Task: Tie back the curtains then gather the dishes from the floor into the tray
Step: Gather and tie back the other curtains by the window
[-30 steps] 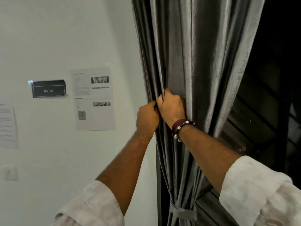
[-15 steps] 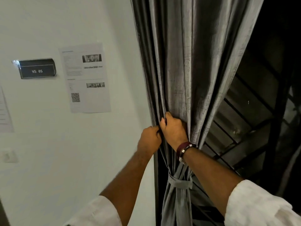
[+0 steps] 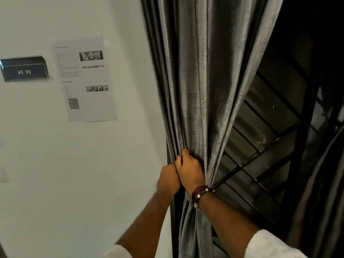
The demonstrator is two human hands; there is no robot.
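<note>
Two bare forearms come up from the bottom edge, their white sleeves (image 3: 270, 246) cut off by the frame; the right wrist wears a dark red bracelet (image 3: 200, 192). The left hand (image 3: 167, 178) and the right hand (image 3: 190, 169) touch each other at the left edge of the grey curtain (image 3: 201, 90); both are curled round its gathered folds and hold them, but the fingers go behind the cloth and cannot be seen. Below the hands the curtain narrows into one bundle; whether a tie goes round it there I cannot tell, because the right wrist covers that place. The lower end of the curtain is cut off at the bottom edge. To the right, behind the curtain, a dark window grille (image 3: 260, 146) shows; what lies beyond it is too dark to make out. Farther left, on the white wall (image 3: 55, 183), hangs a printed paper sheet (image 3: 84, 79) with a QR code; its small text is not readable; beside it a dark sign (image 3: 24, 68) reads "WS 05".
</note>
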